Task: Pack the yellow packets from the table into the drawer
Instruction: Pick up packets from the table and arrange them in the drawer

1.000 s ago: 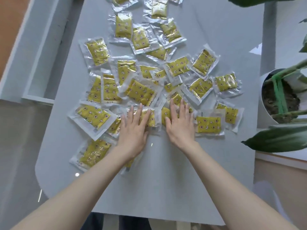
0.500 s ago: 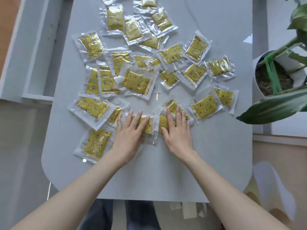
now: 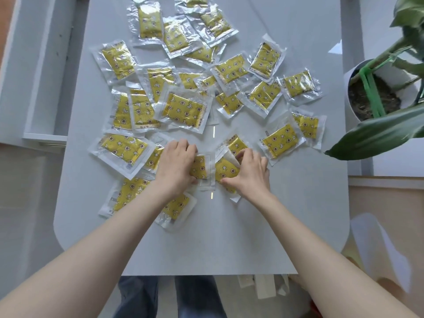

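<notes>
Yellow packets [image 3: 183, 110], each in a clear wrapper with star and moon prints, lie loose on the grey table [image 3: 229, 237]. We see them spread from the far edge down to about the middle, many overlapping, all on the table top. Left hand [image 3: 176, 166] is near the middle of the table, fingers curled down over the far side of the left-hand packet [image 3: 201, 167] and thumb at its near edge, so it grips it. A few more packets lie partly under that palm and wrist. Right hand [image 3: 250, 173] is just beside it, pinching the right-hand packet [image 3: 226, 172]: thumb on its near edge, fingers hooked over its far corner, which is bent up and shows a white underside. We see the two held packets side by side, almost touching; we cannot tell whether either is lifted off the table. Drawer [image 3: 39, 88], pale grey, stands pulled open beside the table's left edge, lower than the top. Potted plant [image 3: 376, 97] in a white pot stands off the right edge, green tie round its stems, one big leaf reaching toward the table. Legs in blue jeans [image 3: 195, 297] show below the near edge. Something white and sheet-like [image 3: 378, 249] lies past the near right corner; we cannot tell what.
</notes>
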`<state>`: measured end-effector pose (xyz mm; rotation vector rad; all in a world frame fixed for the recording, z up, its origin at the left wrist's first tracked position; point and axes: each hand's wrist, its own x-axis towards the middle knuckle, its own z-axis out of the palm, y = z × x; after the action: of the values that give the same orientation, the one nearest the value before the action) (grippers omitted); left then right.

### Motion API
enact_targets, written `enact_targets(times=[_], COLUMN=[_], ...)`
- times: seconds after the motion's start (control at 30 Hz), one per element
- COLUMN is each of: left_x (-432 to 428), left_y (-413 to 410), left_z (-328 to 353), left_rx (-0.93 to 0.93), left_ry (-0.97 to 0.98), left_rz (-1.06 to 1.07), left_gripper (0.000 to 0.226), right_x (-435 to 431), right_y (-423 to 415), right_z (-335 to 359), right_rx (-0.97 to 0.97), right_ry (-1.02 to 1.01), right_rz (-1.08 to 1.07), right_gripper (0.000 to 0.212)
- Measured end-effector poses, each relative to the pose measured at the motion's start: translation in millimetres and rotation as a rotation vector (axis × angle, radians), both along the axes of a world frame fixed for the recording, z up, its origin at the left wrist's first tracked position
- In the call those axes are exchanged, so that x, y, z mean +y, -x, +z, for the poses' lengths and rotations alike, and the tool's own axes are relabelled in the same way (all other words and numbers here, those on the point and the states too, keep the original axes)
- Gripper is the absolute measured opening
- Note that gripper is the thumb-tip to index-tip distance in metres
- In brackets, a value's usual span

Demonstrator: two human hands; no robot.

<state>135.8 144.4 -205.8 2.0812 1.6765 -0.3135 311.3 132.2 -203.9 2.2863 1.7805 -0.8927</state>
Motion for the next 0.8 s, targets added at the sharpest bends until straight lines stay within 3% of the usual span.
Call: enact_targets(times=[0.2, 0.37, 0.53, 0.6, 0.8], left_x=[10.8, 16.2, 20.9, 19.6, 10.7], left_y=[2.0, 15.3, 22.1, 22.0, 23.7], left_z=[10.6, 25.7, 31.4, 31.1, 19.2], left_rx=[-0.135, -0.390, -0.571, -0.657, -1.030], left_ry=[0.077, 0.053, 0.057, 0.100, 0.416], left_rz=[0.113, 0.361, 0.659, 0.755, 1.182], left_gripper=[0.046, 0.029, 0.038, 0.033, 0.051], right_x=[0.3, 5.8, 34.8, 42.2, 36.6], right_y=[-5.2, -17.7, -27.8, -28.4, -14.4], right_z=[3.4, 20.1, 29.7, 26.9, 11.9], right_rx=[-0.056, 0.164, 0.304, 0.270, 0.101], right_ry=[0.094, 0.066, 0.034, 0.087, 0.125], right_rz=[-0.003, -0.123, -0.316, -0.317, -0.322], right_gripper=[0.054, 0.047, 0.054, 0.057, 0.083])
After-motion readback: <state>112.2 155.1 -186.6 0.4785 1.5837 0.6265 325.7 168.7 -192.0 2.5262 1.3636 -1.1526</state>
